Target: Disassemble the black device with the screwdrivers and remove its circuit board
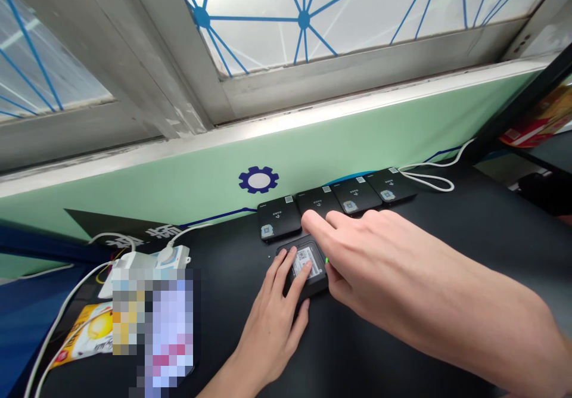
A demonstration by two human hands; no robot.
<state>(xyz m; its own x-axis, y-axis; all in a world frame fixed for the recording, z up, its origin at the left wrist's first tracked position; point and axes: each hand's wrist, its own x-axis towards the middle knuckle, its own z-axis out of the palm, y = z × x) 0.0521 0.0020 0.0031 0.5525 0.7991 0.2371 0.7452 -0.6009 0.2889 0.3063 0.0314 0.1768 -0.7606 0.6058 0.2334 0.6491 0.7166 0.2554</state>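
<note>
A black tabletop (pixel 402 308) holds a row of four black plastic devices (pixel 355 195) beneath a green wall (pixel 286 154). A fifth device (pixel 306 291) sits just in front of the row, under the person's open left hand (pixel 270 326), resting on its white label (pixel 308 261). The half-open right hand (pixel 375 261) reaches over it, index finger extended toward the row, gripping nothing.

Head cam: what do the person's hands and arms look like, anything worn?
The left hand and right hand are bare: no gloves, rings, watch or bracelet show. The right forearm is bare to the picture's edge, with no sleeve. Neither arm shows cables or markings.
</note>
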